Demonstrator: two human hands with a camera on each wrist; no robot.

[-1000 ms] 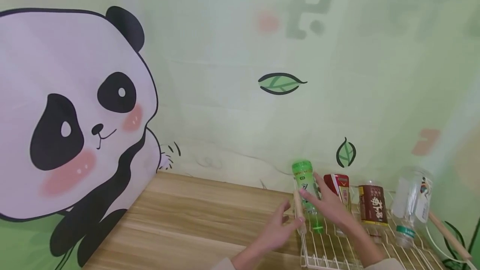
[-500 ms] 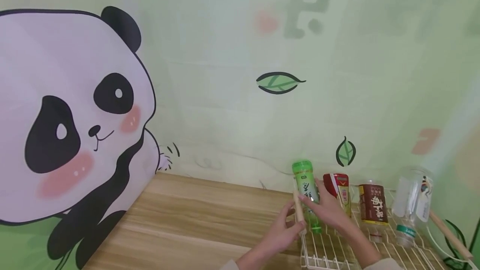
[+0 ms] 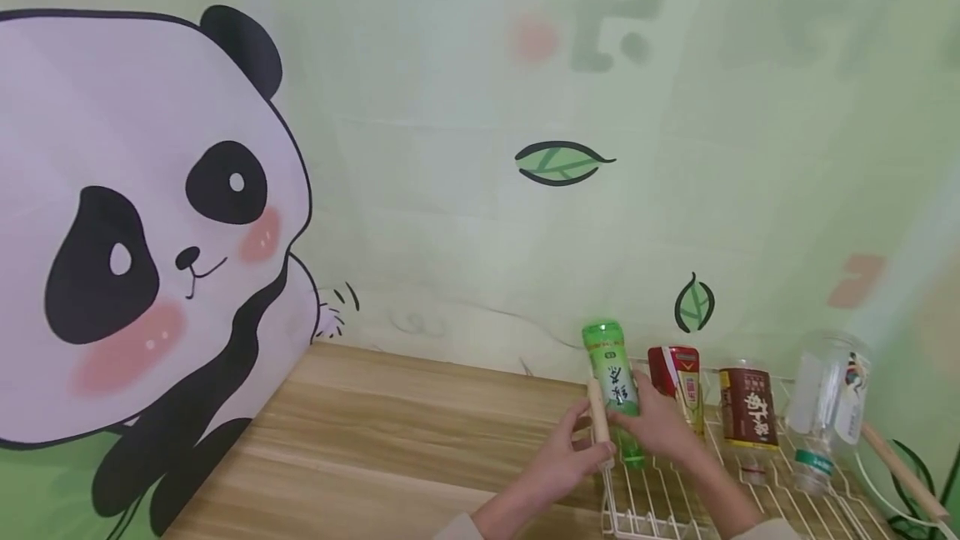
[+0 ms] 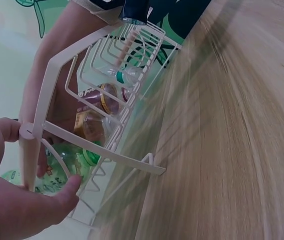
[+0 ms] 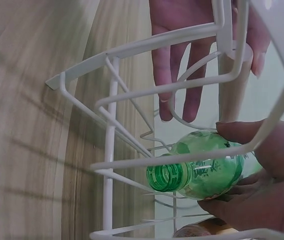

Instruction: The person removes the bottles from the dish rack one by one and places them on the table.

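A green plastic tea bottle (image 3: pixel 615 373) leans in the left end of a white wire rack (image 3: pixel 637 523). My right hand (image 3: pixel 663 423) holds it, thumb on one side and fingers on the other. In the right wrist view the bottle's green screw neck (image 5: pixel 167 176) points toward the rack's wires, and that hand (image 5: pixel 277 185) grips the bottle body. At the rack's left end, my left hand (image 3: pixel 558 457) grips the pale wooden handle (image 3: pixel 598 415) between thumb and fingers. The left wrist view shows the thumb (image 4: pixel 64 195) near the handle's lower part.
Right of the green bottle the rack holds a red-and-yellow drink bottle (image 3: pixel 678 373), a dark brown labelled bottle (image 3: pixel 747 407) and a clear bottle (image 3: pixel 825 407). Another wooden handle (image 3: pixel 903 469) is at the right end. A wooden tabletop (image 3: pixel 420 423) extends left before a panda-printed wall cloth (image 3: pixel 450 232).
The right hand's fingers have shifted slightly down along the green bottle, and its label has turned to show more characters. The left hand has settled closer round the wooden handle.
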